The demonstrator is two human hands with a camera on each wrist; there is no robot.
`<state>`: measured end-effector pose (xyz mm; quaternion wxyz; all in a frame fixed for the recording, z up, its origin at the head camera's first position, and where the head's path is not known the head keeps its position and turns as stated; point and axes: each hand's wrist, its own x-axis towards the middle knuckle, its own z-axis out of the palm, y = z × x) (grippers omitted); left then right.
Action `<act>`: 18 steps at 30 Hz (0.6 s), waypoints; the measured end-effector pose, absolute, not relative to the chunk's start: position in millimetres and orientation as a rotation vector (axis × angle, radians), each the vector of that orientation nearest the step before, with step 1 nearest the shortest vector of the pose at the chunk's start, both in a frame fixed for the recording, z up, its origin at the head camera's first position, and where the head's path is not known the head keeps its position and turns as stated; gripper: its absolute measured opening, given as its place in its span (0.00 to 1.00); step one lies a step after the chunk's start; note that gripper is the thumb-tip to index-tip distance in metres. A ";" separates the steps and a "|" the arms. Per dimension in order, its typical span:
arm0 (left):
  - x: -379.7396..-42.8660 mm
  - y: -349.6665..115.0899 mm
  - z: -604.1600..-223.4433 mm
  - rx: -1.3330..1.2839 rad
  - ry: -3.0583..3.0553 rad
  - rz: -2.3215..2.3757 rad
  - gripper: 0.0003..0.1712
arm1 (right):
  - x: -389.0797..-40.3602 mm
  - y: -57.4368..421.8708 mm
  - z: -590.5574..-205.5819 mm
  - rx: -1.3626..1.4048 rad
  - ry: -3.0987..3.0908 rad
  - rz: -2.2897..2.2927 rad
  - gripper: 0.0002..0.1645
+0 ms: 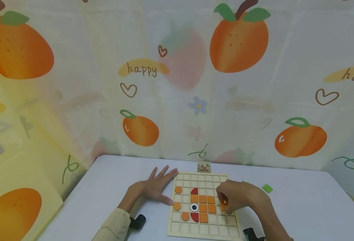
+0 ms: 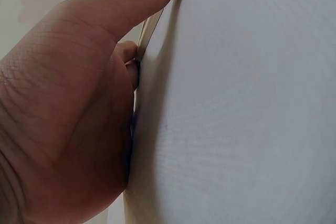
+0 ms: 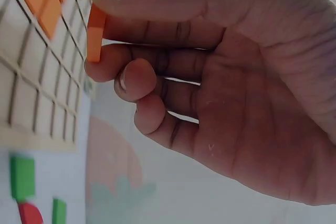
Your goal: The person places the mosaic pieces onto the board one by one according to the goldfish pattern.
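A pale wooden grid board [image 1: 177,228] lies on the white table. Several orange square tiles [image 1: 203,218] sit in its middle cells, beside two red rounded pieces [image 1: 194,191] and a black-and-white eye disc [image 1: 194,208]. Three orange discs [image 1: 178,189] are in the left columns. With fingers spread straight, my left hand [image 1: 154,188] rests at the board's left edge, thumb and index fingertips right at the rim. My right hand [image 1: 240,194] pinches an orange tile [image 3: 95,38] between thumb and index finger, over the board's right columns. The other fingers curl loosely below.
A small patterned card [image 1: 204,166] lies behind the board. To the right is a green tile [image 1: 267,188]; the right wrist view shows green pieces [image 3: 22,177] and a red piece [image 3: 30,213] beside the board. A fruit-print curtain [image 1: 177,117] hangs behind the table.
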<state>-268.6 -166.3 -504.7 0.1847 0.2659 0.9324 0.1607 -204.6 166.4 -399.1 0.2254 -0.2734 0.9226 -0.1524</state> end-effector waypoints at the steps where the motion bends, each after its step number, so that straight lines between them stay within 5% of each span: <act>1: -268.8 -166.4 -505.0 0.752 2.628 0.453 0.69 | -203.4 161.0 -400.7 -0.751 2.536 -0.403 0.16; 18: -269.4 -167.8 -503.6 0.772 2.610 0.486 0.69 | -198.5 118.9 -424.2 -0.686 2.526 -0.108 0.23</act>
